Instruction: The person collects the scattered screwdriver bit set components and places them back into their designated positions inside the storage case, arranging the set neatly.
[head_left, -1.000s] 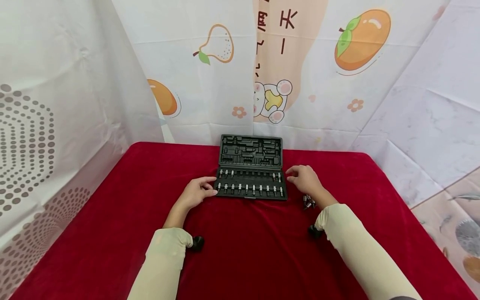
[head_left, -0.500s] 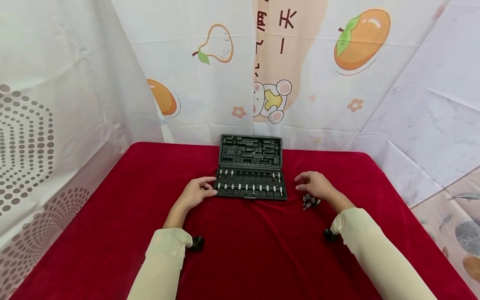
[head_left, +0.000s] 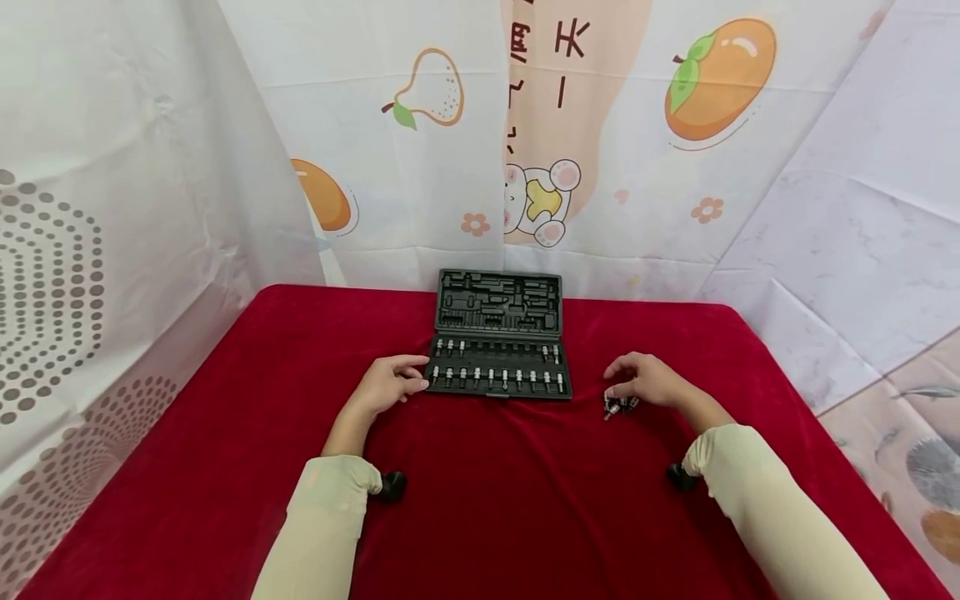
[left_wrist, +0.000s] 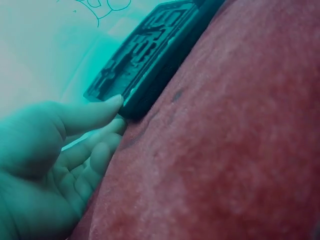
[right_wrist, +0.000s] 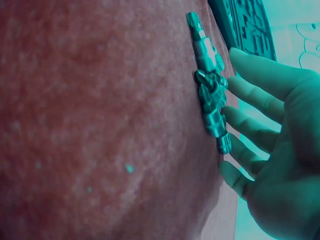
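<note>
An open black case (head_left: 498, 332) lies on the red cloth, its lid tilted up at the back. Silver bit sockets (head_left: 519, 380) fill its near row, while the far row has some at both ends and bare slots between. My left hand (head_left: 381, 386) touches the case's left edge with thumb and index finger; in the left wrist view the thumb (left_wrist: 95, 116) reaches the case corner. My right hand (head_left: 649, 382) hovers over a small pile of loose bit sockets (head_left: 615, 408), fingers spread and loosely bent. The right wrist view shows its fingertips right beside these bit sockets (right_wrist: 214, 100).
The red cloth (head_left: 480, 500) covers the table. Behind it hangs a white curtain (head_left: 420, 192) with fruit prints. Dark wrist-worn devices show below the left wrist (head_left: 392, 486) and right wrist (head_left: 681, 477).
My right hand has moved away from the case's right side, rightward and toward me, to the pile of bit sockets. My left hand stays at the case's left edge.
</note>
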